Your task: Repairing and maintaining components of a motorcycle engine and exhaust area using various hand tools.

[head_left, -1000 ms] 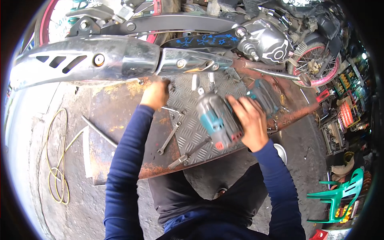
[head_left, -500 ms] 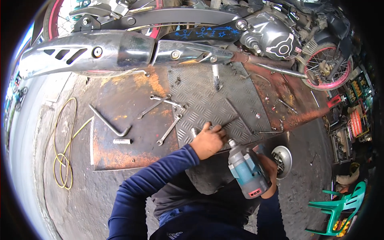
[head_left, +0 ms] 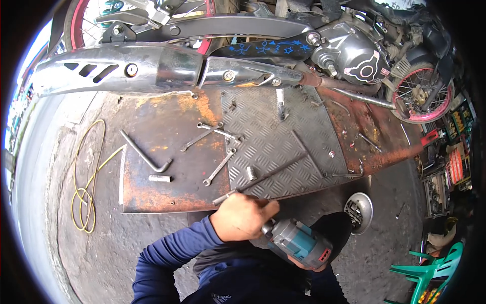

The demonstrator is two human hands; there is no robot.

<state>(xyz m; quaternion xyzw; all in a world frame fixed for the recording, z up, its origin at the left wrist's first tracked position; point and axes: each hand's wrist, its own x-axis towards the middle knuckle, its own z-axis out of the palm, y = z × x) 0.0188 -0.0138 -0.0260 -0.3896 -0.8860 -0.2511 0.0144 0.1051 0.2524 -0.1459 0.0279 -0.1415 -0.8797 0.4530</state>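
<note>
My right hand (head_left: 308, 267) grips a teal and grey cordless impact wrench (head_left: 299, 242) from below; most of its fingers are hidden. At the tool's front end, my left hand (head_left: 244, 218) is closed, fingers curled by the metal nose; what lies inside them cannot be seen. Just beyond that hand, a long T-handle wrench (head_left: 278, 171) lies across the checkered metal plate (head_left: 309, 114). A short silver socket (head_left: 250, 173) stands beside its bar. Left of these lie a combination wrench (head_left: 220, 166), an L-shaped socket wrench (head_left: 146, 152) and a long socket (head_left: 160, 178).
A motorcycle with a silver exhaust (head_left: 121, 68) spans the far side, its stand resting on the plate. A metal bowl of small parts (head_left: 358, 213) sits on the right. Yellow hose (head_left: 76, 167) coils at left. A green plastic chair (head_left: 428, 271) stands lower right.
My left hand has drawn back from the plate toward my lap and closed at the tool's nose, uncovering the socket. The impact wrench has come lower and tilted leftward. The view has shifted slightly.
</note>
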